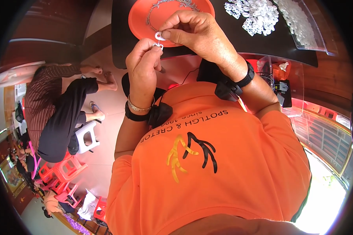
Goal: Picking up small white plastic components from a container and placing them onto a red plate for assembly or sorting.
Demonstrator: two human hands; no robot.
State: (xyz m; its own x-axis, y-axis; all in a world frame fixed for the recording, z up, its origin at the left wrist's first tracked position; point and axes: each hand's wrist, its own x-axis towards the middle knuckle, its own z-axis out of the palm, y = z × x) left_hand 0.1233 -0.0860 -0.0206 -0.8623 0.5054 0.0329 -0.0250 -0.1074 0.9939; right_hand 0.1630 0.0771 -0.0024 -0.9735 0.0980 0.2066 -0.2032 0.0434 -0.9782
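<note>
My right hand point(198, 34) pinches a small white plastic piece with a round hole point(159, 36) between thumb and forefinger. Just below it, my left hand point(143, 66) closes its thumb and forefinger on a second small white piece point(158, 46). A short thin link seems to run between the two pieces, too small to make out fully. Both hands are held over the near edge of an orange round tray point(139, 19). In that tray lies a string of thin grey metal pieces point(155, 7), curved along the far side.
On the black table point(223, 41), a heap of small white plastic pieces point(259, 17) lies right of the tray. Beyond it stands a clear bin point(302, 27) of similar pieces. To the left, another person point(59, 113) sits near a white stool point(86, 137) and red stools point(68, 166).
</note>
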